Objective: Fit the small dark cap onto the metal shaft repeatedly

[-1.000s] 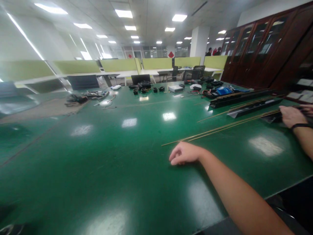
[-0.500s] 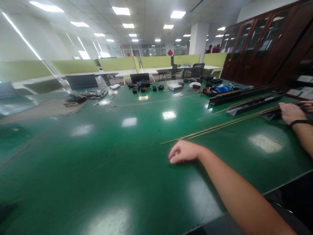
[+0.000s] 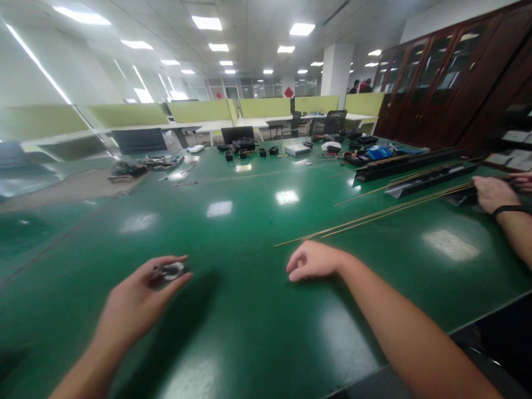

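Observation:
My left hand is raised over the green table at the left. Between its thumb and fingers it grips a small round silvery piece with a dark rim; blur hides its exact kind. My right hand rests on the tabletop, its fingers curled inward in a loose fist with nothing visible in them. Just beyond its knuckles are the tips of long thin yellowish rods, which run to the far right. A dark shadow lies on the table beside my left hand.
At the right edge, another person's hand is at the rods' far end. Black channel-shaped rails lie near it. Toward the back are a white box, small black parts and a blue item. A brown cabinet stands behind.
My left hand has come into view from the lower left, holding the small round silvery piece. My right hand and the rods stay nearly where they were.

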A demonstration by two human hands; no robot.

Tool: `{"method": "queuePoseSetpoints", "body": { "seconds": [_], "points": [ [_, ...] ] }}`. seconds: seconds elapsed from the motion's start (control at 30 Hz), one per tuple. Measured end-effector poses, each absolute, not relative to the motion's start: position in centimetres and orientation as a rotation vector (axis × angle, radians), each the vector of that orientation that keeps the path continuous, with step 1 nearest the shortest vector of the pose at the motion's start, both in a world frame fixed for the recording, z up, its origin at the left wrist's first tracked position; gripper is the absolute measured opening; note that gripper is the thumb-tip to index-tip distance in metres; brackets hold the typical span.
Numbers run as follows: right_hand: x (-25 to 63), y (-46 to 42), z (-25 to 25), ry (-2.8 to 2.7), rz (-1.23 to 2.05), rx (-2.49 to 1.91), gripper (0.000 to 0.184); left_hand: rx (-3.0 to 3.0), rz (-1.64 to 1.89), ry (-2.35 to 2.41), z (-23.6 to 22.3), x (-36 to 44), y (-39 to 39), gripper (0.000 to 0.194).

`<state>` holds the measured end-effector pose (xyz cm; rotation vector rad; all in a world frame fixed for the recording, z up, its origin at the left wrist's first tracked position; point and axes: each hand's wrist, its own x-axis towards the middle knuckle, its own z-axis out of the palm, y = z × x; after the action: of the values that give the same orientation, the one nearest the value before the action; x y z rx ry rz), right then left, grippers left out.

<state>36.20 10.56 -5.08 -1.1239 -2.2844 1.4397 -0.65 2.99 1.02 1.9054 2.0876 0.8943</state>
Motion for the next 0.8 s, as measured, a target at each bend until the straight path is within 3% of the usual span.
{"method": "queuePoseSetpoints", "body": {
  "seconds": [0.13,0.27,0.8],
  "points": [
    [36.2,10.6,-5.4,-2.175,1.543,-1.094,0.039,2.022,0.938,1.494,-1.4,8.3,7.3,0.037],
    [36.4,11.0,-6.0,-1.875,1.699,-1.014,0.035,2.184,1.001,1.222,-4.3,14.3,8.4,0.024],
    [35.8,10.7,-6.0,-1.986,1.628,-1.001,0.032,2.115,0.848,1.094,-6.1,14.9,7.8,0.018]
  ]
}}
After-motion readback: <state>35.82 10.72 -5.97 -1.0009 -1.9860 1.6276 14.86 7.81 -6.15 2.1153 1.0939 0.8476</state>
